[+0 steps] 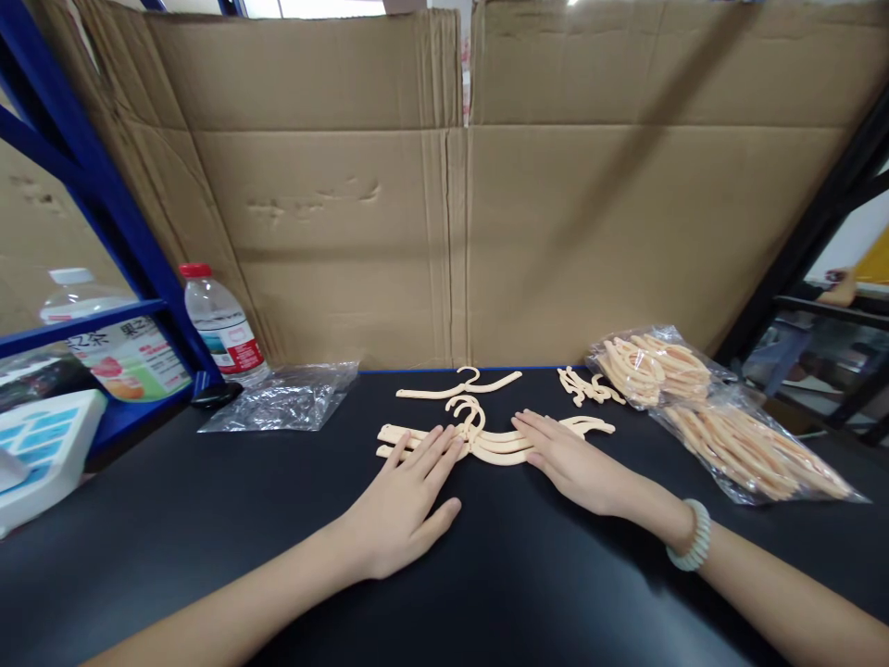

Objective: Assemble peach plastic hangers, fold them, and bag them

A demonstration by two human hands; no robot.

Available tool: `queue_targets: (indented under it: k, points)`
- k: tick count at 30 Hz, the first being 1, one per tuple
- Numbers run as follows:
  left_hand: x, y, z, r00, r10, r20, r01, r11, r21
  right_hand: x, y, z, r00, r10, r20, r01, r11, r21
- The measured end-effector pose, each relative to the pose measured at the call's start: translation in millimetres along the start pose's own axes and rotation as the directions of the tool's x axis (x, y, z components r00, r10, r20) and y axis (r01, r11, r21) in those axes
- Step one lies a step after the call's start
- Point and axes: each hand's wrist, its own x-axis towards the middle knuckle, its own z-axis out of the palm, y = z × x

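A small stack of cream plastic hangers [494, 444] lies on the black table [208, 519]. My left hand [409, 496] rests flat with fingers spread, its fingertips on the stack's left ends. My right hand [573, 459] lies flat as well, fingers touching the stack's right side; a pale bead bracelet [691, 535] circles that wrist. One single hanger [459, 386] lies just behind the stack. A few loose hook pieces [587, 387] sit to the right of it.
Clear bags filled with hangers [722, 417] lie at the right. An empty crumpled clear bag [284, 398] and a water bottle [220, 326] are at the left, beside a blue rack [104, 204]. Cardboard sheets [451, 204] wall off the back.
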Motion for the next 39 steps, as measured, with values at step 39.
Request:
queue_targets:
  k: [39]
  points:
    - [11,-43,6.1,0.961,-0.193,-0.2,0.169,0.977,-0.13,5,8,6,0.977,-0.113,-0.181,0.123,0.991,0.044]
